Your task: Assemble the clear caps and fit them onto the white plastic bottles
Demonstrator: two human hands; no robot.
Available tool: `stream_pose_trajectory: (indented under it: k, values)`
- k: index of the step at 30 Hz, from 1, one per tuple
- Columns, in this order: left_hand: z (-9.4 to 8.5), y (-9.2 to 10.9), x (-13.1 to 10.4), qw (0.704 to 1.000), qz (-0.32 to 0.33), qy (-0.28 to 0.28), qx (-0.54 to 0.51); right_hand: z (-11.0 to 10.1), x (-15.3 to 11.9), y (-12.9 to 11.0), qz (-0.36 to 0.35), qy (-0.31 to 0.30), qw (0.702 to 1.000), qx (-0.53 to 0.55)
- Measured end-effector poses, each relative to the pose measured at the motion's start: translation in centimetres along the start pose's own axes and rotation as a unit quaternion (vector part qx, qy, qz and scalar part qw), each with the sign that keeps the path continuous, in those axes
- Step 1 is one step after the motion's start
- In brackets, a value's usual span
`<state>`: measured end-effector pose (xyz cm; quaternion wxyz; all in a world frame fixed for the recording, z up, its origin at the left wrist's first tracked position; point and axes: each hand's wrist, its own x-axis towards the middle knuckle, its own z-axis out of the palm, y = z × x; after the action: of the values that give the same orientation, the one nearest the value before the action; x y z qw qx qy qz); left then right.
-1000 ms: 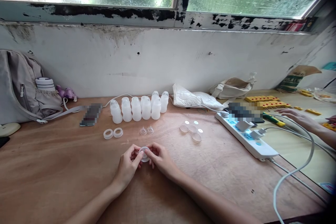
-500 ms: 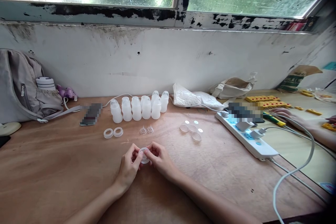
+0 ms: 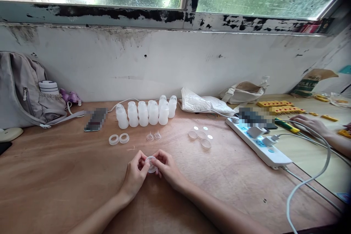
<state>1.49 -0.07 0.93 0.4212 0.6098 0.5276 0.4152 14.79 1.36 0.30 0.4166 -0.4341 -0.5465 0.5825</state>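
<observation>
Between my fingertips, low in the middle of the view, is a translucent ring [image 3: 151, 165]. My left hand [image 3: 135, 170] pinches its left side, and my right hand [image 3: 166, 166] grips its right side, both thumbs on top. Beyond my hands lie two white rings [image 3: 119, 139] at the left and two small clear pieces with thin stems [image 3: 153, 136]. Further right are several thin discs [image 3: 206, 143], some clear and some small and white. Several frosted bottles [image 3: 143, 114] stand upright in a row behind them.
A phone [image 3: 95, 119] and a backpack [image 3: 24, 91] are at the left. A white plastic bag [image 3: 204, 103] lies by the wall. The power strip [image 3: 259, 144] with looping cables is at the right, near yellow parts [image 3: 287, 110] and another person's hand [image 3: 305, 122].
My fingers have shifted slightly on the ring, and it appears a little tilted differently. The other person's hand at the right has moved slightly.
</observation>
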Motion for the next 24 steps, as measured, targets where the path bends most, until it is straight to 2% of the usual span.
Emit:
stream_pose_trajectory:
  k: [7,13,19,24]
  values:
    - [0.05,-0.09,0.03,1.000,-0.005,-0.005,-0.003,0.01,-0.08,0.13,-0.036,0.007,0.999,-0.019]
    - [0.05,-0.24,0.07,1.000,-0.007,-0.006,0.001,0.06,-0.26,-0.02,-0.075,0.041,0.990,-0.110]
    - [-0.03,0.14,0.16,1.000,-0.003,0.006,-0.007,-0.33,-0.31,-0.05,-0.068,0.021,0.992,-0.103]
    - [-0.01,0.20,0.22,1.000,-0.002,-0.012,-0.003,-0.46,-0.25,-0.17,-0.092,0.046,0.985,-0.138]
